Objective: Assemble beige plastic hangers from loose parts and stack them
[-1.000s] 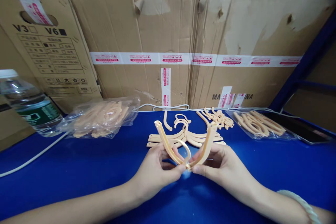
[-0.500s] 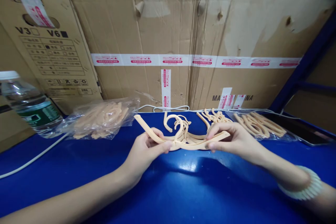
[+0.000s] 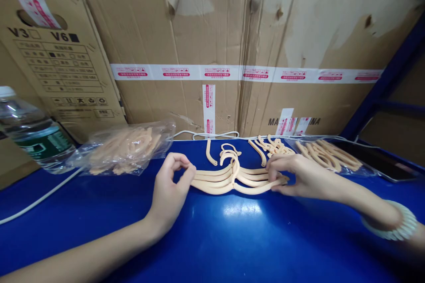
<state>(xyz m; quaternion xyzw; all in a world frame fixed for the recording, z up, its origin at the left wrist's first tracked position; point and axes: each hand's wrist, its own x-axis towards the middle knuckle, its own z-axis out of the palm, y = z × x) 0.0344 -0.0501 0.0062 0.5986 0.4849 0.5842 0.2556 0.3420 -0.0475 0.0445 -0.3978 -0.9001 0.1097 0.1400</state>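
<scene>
Several beige plastic clothes hangers (image 3: 215, 189) lie stacked one behind another on the blue tabletop, their curved hooks overlapping at the middle. My left hand (image 3: 174, 188) pinches the left tip of the front hanger between thumb and forefinger. At the other end, my right hand (image 3: 299, 176) has its thumb and fingers closed round the right arm of that hanger, its tip showing past them. Just behind the stack lie a loose curved hanger arm (image 3: 210, 154) and a second loose arm (image 3: 258, 152). A heap of small beige parts (image 3: 275, 145) sits behind my right hand.
At the left are a clear bag of beige parts (image 3: 126, 148) and a water bottle (image 3: 43, 141). Another bag of arms (image 3: 328, 157) and a dark flat device (image 3: 381, 163) lie right. Cardboard (image 3: 186, 35) walls the back; a white cable (image 3: 43, 199) crosses the left.
The front hanger has come down from a raised, tilted position onto the stack, lined up with the others. My left hand has slid outward from near its centre to its left tip.
</scene>
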